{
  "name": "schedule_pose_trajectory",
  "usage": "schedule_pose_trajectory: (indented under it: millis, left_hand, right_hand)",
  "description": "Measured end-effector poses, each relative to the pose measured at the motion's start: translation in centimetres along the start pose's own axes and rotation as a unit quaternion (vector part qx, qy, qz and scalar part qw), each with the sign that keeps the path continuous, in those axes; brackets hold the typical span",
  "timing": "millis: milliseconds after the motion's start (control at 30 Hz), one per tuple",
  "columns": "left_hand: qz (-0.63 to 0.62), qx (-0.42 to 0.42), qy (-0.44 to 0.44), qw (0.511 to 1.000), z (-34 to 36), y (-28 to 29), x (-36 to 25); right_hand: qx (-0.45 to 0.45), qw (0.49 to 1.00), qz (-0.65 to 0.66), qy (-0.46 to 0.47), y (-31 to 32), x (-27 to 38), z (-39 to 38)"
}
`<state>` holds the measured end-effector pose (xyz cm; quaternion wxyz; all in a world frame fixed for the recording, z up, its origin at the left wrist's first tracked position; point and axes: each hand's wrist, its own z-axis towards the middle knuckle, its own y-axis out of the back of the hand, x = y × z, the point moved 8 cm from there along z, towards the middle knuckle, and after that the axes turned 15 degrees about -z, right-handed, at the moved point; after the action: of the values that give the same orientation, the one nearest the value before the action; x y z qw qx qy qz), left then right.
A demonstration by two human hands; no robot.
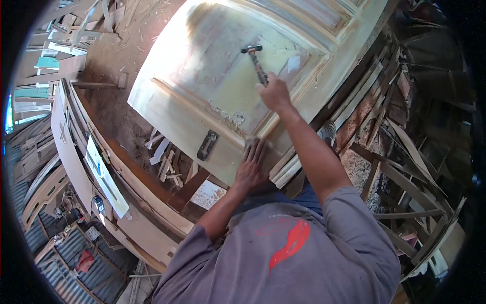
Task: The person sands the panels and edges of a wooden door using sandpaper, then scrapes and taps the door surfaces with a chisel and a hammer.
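Observation:
My right hand [275,93] grips the handle of a hammer [256,65]. The hammer's dark head is over the recessed panel of a pale wooden door [228,165]; whether it touches the panel I cannot tell. My left hand [251,164] lies on the near edge of the door, its fingers stretched out and a little blurred at the tips. Left of that hand, a dark oblong tool like a hand plane [207,145] rests on the door's frame. Shavings [234,117] lie in the panel's near corner, and a small whitish piece [293,63] sits farther right.
To the left stands a long bench of boards [147,215] with a white strip [106,175] on it. Wood offcuts [169,164] litter the ground beside the door. On the right are stacked planks [357,91] and a wooden frame [415,187].

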<state>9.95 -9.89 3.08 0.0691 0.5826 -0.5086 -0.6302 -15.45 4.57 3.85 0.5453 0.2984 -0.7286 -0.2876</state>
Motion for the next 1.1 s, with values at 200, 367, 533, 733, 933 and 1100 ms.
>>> schedule_pose_trajectory:
  millis: [200, 367, 533, 733, 933, 1100]
  left_hand:
    - [-0.026, -0.007, 0.011, 1.0, 3.0, 0.4, -1.0]
    - [-0.071, -0.042, -0.072, 0.994, 3.5, -0.4, -1.3]
    - [0.013, 0.028, 0.031, 0.999, -2.0, -0.4, 0.1]
    - [-0.061, -0.017, 0.007, 0.998, 7.1, 2.4, -2.1]
    - [0.006, 0.051, 0.004, 0.999, 0.3, -0.4, 0.3]
    - [-0.067, 0.021, 0.013, 0.997, 13.9, 0.2, -3.7]
  right_hand:
    - [-0.015, 1.0, -0.003, -0.025, -3.0, 5.3, 3.7]
    - [-0.03, 0.997, 0.052, -0.055, -5.9, 10.7, 5.4]
    - [0.081, 0.99, 0.092, 0.071, -7.6, 12.5, 5.6]
    - [-0.182, 0.962, 0.158, 0.131, 2.8, 1.7, 2.9]
    - [-0.339, 0.934, -0.094, -0.064, 19.2, -17.8, 7.7]
    - [-0.308, 0.902, -0.285, -0.104, 19.8, -22.8, 13.9]
